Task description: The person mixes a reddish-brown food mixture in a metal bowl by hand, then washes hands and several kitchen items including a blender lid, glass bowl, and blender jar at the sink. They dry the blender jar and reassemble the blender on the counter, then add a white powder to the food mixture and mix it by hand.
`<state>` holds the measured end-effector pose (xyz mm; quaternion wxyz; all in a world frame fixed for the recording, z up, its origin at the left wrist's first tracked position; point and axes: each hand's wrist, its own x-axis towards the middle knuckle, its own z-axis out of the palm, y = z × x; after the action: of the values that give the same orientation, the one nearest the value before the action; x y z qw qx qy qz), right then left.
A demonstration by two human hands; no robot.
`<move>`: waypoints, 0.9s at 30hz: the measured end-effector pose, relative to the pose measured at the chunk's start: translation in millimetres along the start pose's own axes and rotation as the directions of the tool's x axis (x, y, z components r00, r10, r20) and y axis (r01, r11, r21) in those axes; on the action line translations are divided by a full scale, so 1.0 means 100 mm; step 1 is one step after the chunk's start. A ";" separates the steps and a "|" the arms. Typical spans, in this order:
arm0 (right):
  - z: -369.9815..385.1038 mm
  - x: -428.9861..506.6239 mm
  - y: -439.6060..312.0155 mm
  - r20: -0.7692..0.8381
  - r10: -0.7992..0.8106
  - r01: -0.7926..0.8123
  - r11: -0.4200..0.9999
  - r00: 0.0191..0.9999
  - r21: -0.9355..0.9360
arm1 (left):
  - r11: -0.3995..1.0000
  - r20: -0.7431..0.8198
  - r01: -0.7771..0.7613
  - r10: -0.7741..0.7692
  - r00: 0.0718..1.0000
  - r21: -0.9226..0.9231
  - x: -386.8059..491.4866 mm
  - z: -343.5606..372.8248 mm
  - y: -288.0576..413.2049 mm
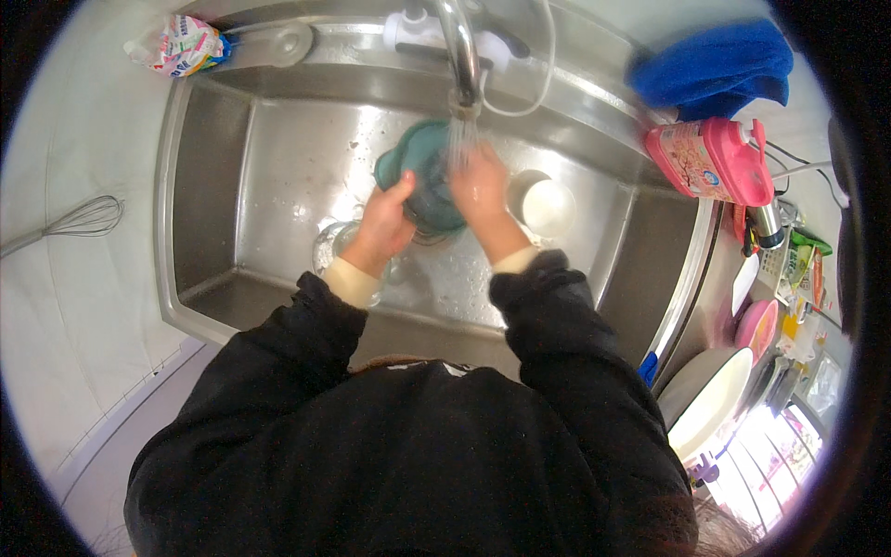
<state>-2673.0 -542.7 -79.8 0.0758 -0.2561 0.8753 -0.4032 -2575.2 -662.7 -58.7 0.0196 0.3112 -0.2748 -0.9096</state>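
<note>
My left hand (385,221) grips the near-left edge of a teal bowl (426,150), thumb over the rim, tilted above the stainless steel sink's floor. Water runs from the chrome faucet (461,63) onto my right hand (480,182), which is at the bowl's right side, partly over its opening; its fingers are blurred by the water, so whether it holds anything cannot be told. A white round cup or bowl (548,208) stands right of my right wrist. Clear glassware (327,245) lies partly hidden behind my left hand and wrist.
The sink's rim (166,209) surrounds the work. A wire whisk (87,217) lies at left, a printed plastic bag (184,47) at the back left corner. Along the right stand a pink plastic bottle (710,160), a blue cloth (717,66) and a large white basin (713,404).
</note>
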 end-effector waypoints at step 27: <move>0.38 0.04 0.06 -0.211 0.129 -0.098 0.983 0.969 0.152 | 0.978 -0.016 0.014 -0.011 1.000 0.210 0.00 0.02 -0.15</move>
<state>-2665.7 -566.6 -108.6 0.0194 -0.1534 0.8608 -0.4849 -2574.5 -649.4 -65.4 -0.0171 0.3198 -0.3671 -0.8733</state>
